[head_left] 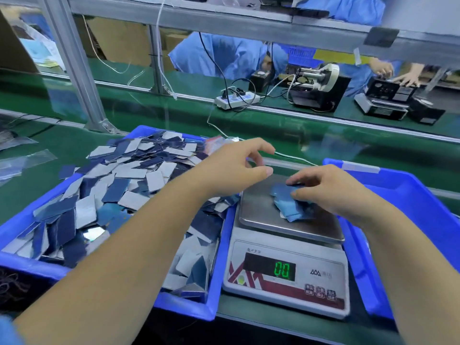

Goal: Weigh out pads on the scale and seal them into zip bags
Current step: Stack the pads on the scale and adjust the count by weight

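Right hand (331, 192): over the scale (286, 250), fingers curled down onto a small bundle of blue pads (290, 202) that lies on the steel pan (258, 207). My thumb and fingertips pinch the top of the bundle; whether it is lifted off the pan or resting on it I cannot tell.

Left hand (231, 168): above the gap between the left bin and the scale, fingers loosely bent and spread, thumb pointing toward the right hand. It holds nothing and touches nothing that I can see. The two hands are near each other but apart.

Scale: white body, steel pan on top, green digits on the display (282, 270) showing zeros. It stands on the green table (74, 145) between two blue bins.

Left bin (214, 282): blue plastic, heaped with loose pads (112, 185), some dark blue side up, some grey-white side up. It sits just beside the scale's left edge.

Right bin (408, 195): blue plastic, just beside the scale on the right; its inside is mostly hidden by my right arm.

Clear bags (22, 160): lying flat on the table at far left, well apart from the scale.

Across the table: a white power strip (234, 99) with cables, a small black machine (318, 85), and a person in a blue coat (224, 56).
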{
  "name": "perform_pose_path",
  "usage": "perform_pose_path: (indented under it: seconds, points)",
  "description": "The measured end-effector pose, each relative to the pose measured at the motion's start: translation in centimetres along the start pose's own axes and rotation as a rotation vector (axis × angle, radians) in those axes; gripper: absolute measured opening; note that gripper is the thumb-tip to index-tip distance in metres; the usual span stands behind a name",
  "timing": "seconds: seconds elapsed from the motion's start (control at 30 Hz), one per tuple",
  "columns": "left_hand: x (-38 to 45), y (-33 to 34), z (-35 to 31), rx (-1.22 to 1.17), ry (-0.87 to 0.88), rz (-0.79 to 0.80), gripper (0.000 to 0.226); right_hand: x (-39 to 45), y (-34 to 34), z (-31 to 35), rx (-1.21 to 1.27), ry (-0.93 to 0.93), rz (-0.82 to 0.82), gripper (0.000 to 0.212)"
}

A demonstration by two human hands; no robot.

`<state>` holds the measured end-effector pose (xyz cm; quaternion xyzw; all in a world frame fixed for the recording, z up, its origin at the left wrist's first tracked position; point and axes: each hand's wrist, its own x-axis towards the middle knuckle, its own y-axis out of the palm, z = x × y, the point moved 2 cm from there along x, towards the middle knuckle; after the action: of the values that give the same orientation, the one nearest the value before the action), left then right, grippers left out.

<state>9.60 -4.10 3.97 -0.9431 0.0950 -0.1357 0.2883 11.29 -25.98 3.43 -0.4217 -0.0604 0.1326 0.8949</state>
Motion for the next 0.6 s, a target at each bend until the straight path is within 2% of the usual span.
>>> perform_pose_path:
  seconds: [0.13, 0.3, 0.4, 0.6]
  points:
    - [0.2, 0.6, 2.0, 0.017, 0.003, -0.134, 0.029, 0.2, -0.2, -0.2, -0.120, -0.094, -0.003, 0.023]
    - [-0.5, -0.6, 3.7, -0.108, -0.020, -0.281, 0.029, 0.3, -0.3, -2.0, 0.153, -0.102, -0.173, 0.017]
    - [-0.5, -0.3, 3.3, -0.102, -0.017, -0.270, 0.027, 0.0, -0.6, -2.5, 0.164, -0.113, -0.262, 0.015]
    - [-1.0, 0.9, 2.3, -0.060, -0.032, -0.201, 0.024, -0.4, -0.5, -2.5, 0.051, -0.138, -0.268, 0.017]
